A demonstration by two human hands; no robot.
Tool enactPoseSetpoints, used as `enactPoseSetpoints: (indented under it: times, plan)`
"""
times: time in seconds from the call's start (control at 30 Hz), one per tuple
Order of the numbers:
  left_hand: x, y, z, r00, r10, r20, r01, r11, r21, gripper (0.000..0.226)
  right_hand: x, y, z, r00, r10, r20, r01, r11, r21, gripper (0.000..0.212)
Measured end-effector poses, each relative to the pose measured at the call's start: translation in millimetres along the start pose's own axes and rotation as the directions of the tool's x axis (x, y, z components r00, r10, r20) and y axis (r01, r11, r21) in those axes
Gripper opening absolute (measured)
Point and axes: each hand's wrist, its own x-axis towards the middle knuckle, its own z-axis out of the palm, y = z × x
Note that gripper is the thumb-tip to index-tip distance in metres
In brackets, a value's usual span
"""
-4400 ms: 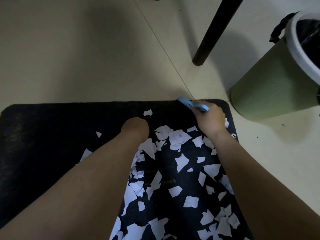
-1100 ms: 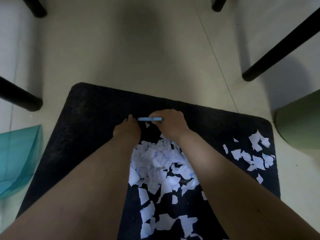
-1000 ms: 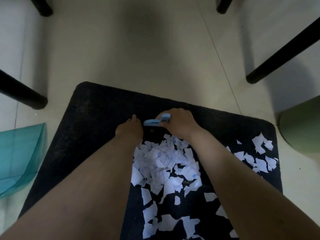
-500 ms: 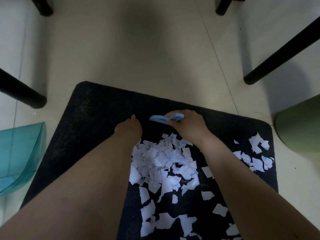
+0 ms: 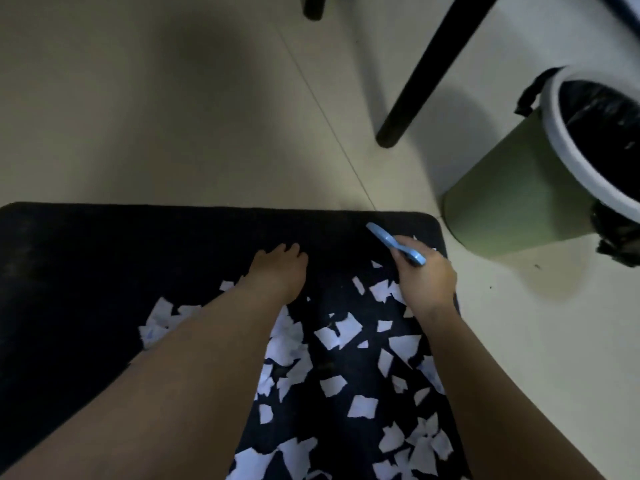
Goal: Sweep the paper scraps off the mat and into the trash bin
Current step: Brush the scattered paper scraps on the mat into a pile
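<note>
Paper scraps (image 5: 346, 332) lay scattered over the near and right part of a dark mat (image 5: 104, 271) on a pale floor (image 5: 173, 116), white torn pieces spread between and beneath the person's two forearms, with a denser patch by the left forearm and loose single pieces toward the mat's right edge. The far left of the mat was bare.

The left hand (image 5: 278, 271) reached forward from the lower left, forearm running diagonally up across the mat, palm down and resting on the dark surface just beyond the scraps. Its fingers were extended and close together, pointing away from the person, holding nothing.

The right hand (image 5: 424, 280) came in from the lower right, forearm angled up and slightly inward, and sat near the mat's far right corner. Its fingers were curled around a light blue tool (image 5: 394, 243), a flat narrow thing whose free end stuck out up and to the left past the knuckles; what kind of tool it was could not be made out. A few scraps lay just beside and under this hand.

The trash bin (image 5: 512, 199), green with a white rim and a black liner, stood on the floor just beyond the mat's right corner, near the right hand. A black furniture leg (image 5: 426, 74) slanted down to the floor behind it.
</note>
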Motion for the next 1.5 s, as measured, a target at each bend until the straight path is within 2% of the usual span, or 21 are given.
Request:
enactPoseSetpoints:
  times: [0.13,0.4,0.6,0.7,0.83,0.93,1.0,1.07,1.13,1.2,1.27,1.4,1.5]
  plan:
    - [14,40,-13,0.999,0.023,0.047,-0.026,0.998,0.056,0.079,17,37,-17,0.995,0.064,-0.082,-0.060,0.997,0.054,0.023]
    - [45,79,-27,0.983,-0.064,0.172,0.048,0.994,0.094,0.072,56,73,-22,0.989,0.070,-0.129,-0.076,0.996,-0.044,0.028]
    - [62,81,-25,0.968,-0.141,0.208,0.110,0.982,0.150,0.058,61,76,-14,0.996,0.090,-0.028,-0.092,0.990,-0.105,0.031]
    - [62,81,-24,0.971,-0.151,0.186,0.125,0.981,0.146,0.056,38,64,-12,0.996,0.083,0.044,-0.080,0.996,-0.048,0.026]
    - [61,82,-24,0.968,-0.160,0.194,0.135,0.981,0.139,0.064,9,49,-13,0.986,-0.007,0.167,0.002,1.000,0.030,0.024]
    - [60,79,-23,0.973,-0.132,0.190,0.103,0.983,0.155,0.066,12,53,-21,0.997,0.065,0.049,-0.071,0.989,0.126,0.024]
    - [59,77,-23,0.973,-0.115,0.198,0.084,0.983,0.160,0.069,22,61,-29,0.988,0.129,-0.086,-0.121,0.989,0.089,0.023]
    - [60,76,-24,0.971,-0.112,0.209,0.079,0.984,0.158,0.070,32,70,-31,0.978,0.157,-0.139,-0.157,0.988,0.012,0.023]
    - [62,74,-25,0.969,-0.116,0.220,0.082,0.984,0.156,0.071,36,72,-22,0.988,0.130,-0.083,-0.137,0.987,-0.084,0.024]
    - [63,72,-24,0.967,-0.113,0.228,0.081,0.986,0.149,0.073,28,66,-8,0.997,0.075,0.031,-0.068,0.981,-0.183,0.026]
    - [62,72,-24,0.970,-0.103,0.221,0.069,0.985,0.156,0.072,13,54,4,0.991,0.030,0.127,-0.004,0.981,-0.193,0.023]
    - [57,70,-25,0.976,-0.060,0.210,0.029,0.989,0.147,0.072,-26,32,9,0.966,-0.035,0.258,0.034,0.999,0.007,0.022]
    - [52,61,-25,0.979,-0.023,0.201,-0.001,0.993,0.119,0.076,-33,29,-5,0.977,-0.006,0.215,-0.020,0.992,0.121,0.022]
